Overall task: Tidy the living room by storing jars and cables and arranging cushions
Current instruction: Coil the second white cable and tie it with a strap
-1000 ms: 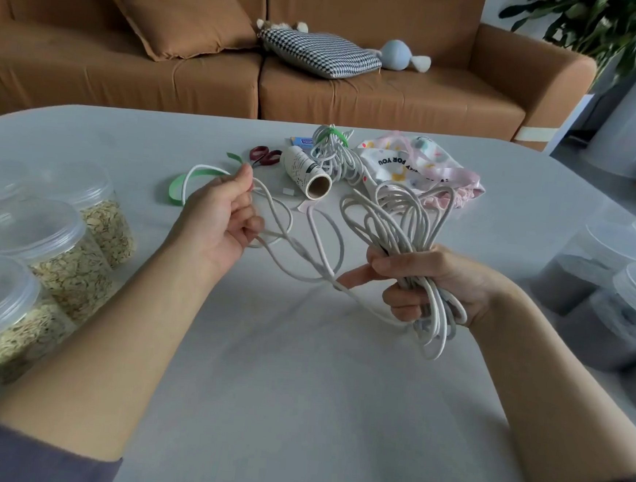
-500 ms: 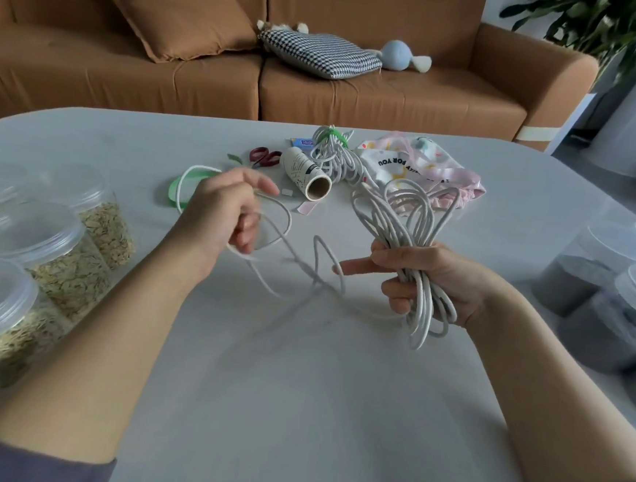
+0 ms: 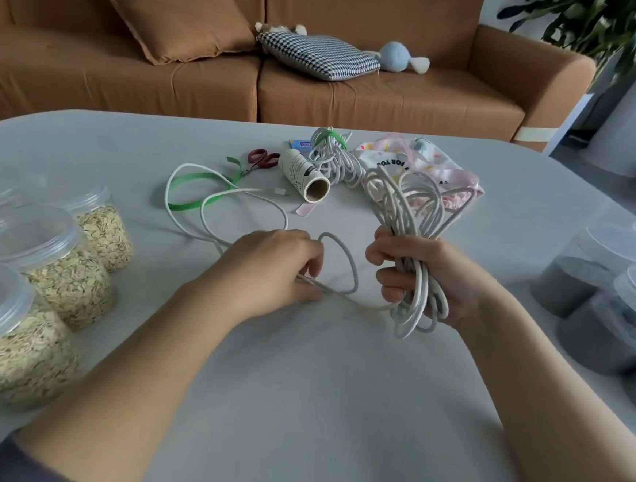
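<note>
Plastic oat jars (image 3: 60, 258) at the left run off the frame edge, and the dark-filled jars (image 3: 594, 285) at the right are blurred and also cut off. Red-handled scissors (image 3: 263, 158) lie far back, with blades too small to make out. A pink printed pouch (image 3: 429, 166) is partly hidden behind loops of cable.

The white cable (image 3: 402, 209) sits at the centre of the grey surface (image 3: 297, 391). The right hand (image 3: 431, 280) is clenched round the middle of its gathered loops, which stand up above the fist and hang below it. One loose strand leaves the bundle, arcs between the hands and passes under the left hand (image 3: 268, 267). That hand is close beside the right, its fingers curled over the strand and its fingertips out of sight. Beyond it the strand wanders leftward over the surface, crossing a green strap (image 3: 189, 185).

A second coiled cable (image 3: 330, 158), tied in green, lies behind a cardboard tube (image 3: 306, 175). On the brown sofa (image 3: 358, 99) rest a brown cushion (image 3: 175, 5) and a checked cushion (image 3: 316, 54).
</note>
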`<state>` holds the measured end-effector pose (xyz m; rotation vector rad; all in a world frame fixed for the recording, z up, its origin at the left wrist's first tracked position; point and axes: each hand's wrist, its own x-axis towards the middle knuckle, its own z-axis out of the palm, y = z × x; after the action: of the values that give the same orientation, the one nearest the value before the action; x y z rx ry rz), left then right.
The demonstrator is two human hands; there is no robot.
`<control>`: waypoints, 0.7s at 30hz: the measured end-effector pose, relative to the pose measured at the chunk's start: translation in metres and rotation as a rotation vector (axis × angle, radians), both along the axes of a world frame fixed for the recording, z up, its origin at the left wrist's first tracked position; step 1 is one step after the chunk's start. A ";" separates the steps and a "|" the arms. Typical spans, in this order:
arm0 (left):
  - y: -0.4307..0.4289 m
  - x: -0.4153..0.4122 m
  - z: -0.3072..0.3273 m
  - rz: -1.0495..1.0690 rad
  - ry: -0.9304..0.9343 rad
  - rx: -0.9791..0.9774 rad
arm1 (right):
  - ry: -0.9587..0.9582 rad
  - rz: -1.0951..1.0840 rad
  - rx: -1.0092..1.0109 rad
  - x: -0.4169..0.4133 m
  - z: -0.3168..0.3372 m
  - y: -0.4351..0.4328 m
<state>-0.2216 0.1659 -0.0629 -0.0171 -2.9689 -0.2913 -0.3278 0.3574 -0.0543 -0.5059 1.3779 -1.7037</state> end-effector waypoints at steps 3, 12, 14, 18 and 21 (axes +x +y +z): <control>0.005 -0.002 -0.002 -0.123 0.067 0.030 | -0.017 -0.010 -0.138 0.001 0.003 -0.001; 0.009 -0.006 -0.010 -0.184 0.226 0.175 | -0.132 -0.008 -0.566 -0.007 0.003 0.000; 0.009 -0.003 -0.009 -0.105 0.353 0.171 | -0.130 -0.054 -0.576 -0.010 0.004 0.003; 0.008 0.001 -0.003 0.020 0.447 0.198 | -0.145 -0.021 -0.476 -0.011 0.007 0.007; 0.003 0.002 -0.001 -0.010 0.414 0.265 | -0.157 0.029 -0.382 -0.010 0.008 0.007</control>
<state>-0.2197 0.1687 -0.0642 -0.0544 -2.5015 -0.5999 -0.3376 0.3640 -0.0460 -0.5850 0.9316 -1.9476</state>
